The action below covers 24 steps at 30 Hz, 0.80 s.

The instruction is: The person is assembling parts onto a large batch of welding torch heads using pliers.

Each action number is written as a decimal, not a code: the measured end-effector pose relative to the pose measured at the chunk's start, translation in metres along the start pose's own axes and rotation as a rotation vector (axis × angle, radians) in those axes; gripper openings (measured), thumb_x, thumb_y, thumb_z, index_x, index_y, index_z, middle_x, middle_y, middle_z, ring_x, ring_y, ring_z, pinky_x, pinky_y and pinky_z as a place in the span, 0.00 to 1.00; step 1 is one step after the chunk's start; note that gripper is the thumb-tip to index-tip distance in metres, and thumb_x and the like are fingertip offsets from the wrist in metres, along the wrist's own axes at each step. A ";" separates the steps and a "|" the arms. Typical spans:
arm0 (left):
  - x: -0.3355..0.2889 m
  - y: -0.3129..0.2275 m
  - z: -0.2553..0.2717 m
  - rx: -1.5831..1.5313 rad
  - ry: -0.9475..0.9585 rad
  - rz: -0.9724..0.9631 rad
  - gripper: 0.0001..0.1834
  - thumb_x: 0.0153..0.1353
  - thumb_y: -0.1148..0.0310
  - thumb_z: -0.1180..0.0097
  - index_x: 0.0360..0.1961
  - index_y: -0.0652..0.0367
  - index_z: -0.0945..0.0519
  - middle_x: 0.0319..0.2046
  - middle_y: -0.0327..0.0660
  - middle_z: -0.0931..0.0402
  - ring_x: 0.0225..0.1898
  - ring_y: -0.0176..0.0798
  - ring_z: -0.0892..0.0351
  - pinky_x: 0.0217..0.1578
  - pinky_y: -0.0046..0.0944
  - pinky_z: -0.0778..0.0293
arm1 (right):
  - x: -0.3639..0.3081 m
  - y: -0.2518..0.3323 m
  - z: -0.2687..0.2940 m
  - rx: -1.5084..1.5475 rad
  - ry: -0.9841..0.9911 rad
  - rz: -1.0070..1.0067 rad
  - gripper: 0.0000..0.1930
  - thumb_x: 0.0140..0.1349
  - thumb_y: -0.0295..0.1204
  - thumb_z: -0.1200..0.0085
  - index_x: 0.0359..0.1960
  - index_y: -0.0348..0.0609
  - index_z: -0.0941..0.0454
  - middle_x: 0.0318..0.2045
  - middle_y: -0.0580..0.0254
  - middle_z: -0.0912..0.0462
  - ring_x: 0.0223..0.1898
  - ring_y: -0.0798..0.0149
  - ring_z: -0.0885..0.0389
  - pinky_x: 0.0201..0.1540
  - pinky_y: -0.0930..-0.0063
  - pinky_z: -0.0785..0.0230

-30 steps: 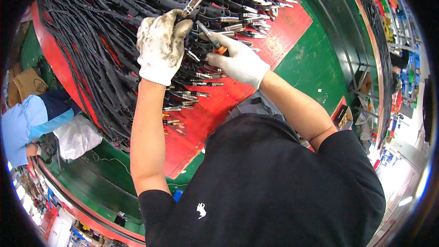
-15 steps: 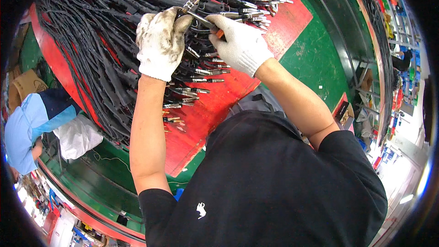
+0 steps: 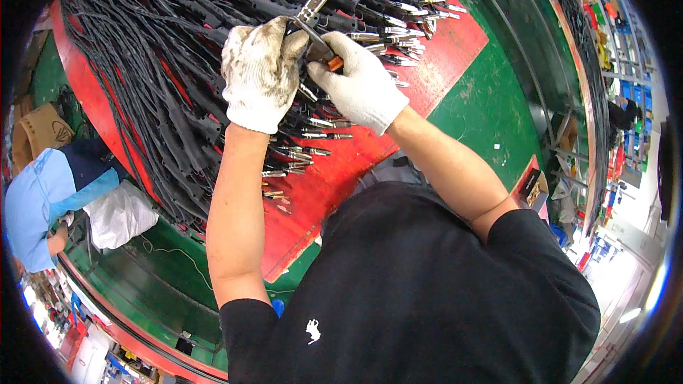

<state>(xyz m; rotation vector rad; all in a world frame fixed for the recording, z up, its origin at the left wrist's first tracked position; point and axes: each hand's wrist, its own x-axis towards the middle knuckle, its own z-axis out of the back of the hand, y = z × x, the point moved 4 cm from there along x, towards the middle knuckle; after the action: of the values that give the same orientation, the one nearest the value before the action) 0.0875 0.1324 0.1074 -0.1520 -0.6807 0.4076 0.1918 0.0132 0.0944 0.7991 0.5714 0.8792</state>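
Overhead, gloved left hand (image 3: 262, 71) and right hand (image 3: 363, 85) both gripped a metal tool (image 3: 313, 11) with an orange handle above black cables (image 3: 163, 64) on the red board (image 3: 341, 171).

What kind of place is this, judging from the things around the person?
Probably a factory floor for cable assembly. A big bundle of black cables with metal plugs lies on a red board, both gloved hands work a metal tool, and stocked shelves line the side.

Right hand (image 3: 363, 85) closed in against left hand (image 3: 262, 71), gripping pliers (image 3: 313, 18).
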 end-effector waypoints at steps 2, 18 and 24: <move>0.003 0.001 0.002 -0.064 -0.016 -0.022 0.15 0.61 0.64 0.37 0.44 0.62 0.16 0.35 0.46 0.17 0.35 0.53 0.22 0.40 0.48 0.25 | -0.002 0.001 -0.010 0.230 -0.010 -0.054 0.17 0.63 0.35 0.42 0.51 0.40 0.23 0.41 0.45 0.17 0.44 0.48 0.17 0.50 0.61 0.27; -0.003 0.011 0.005 -0.103 -0.023 0.064 0.14 0.61 0.63 0.36 0.44 0.60 0.16 0.31 0.45 0.18 0.32 0.51 0.24 0.37 0.48 0.28 | 0.014 0.000 0.030 -0.371 0.009 0.261 0.15 0.61 0.32 0.43 0.49 0.44 0.22 0.37 0.49 0.19 0.42 0.46 0.17 0.46 0.54 0.25; -0.002 0.002 0.008 -0.121 -0.004 0.010 0.14 0.61 0.62 0.35 0.42 0.60 0.16 0.33 0.44 0.16 0.31 0.51 0.23 0.36 0.47 0.27 | 0.009 0.005 0.031 -0.368 -0.018 0.251 0.14 0.61 0.31 0.42 0.49 0.44 0.22 0.36 0.48 0.19 0.42 0.45 0.18 0.45 0.54 0.25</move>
<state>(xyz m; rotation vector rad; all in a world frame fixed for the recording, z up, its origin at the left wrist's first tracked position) 0.0807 0.1337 0.1116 -0.2697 -0.7094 0.3764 0.2166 0.0109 0.1161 0.5475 0.2824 1.1666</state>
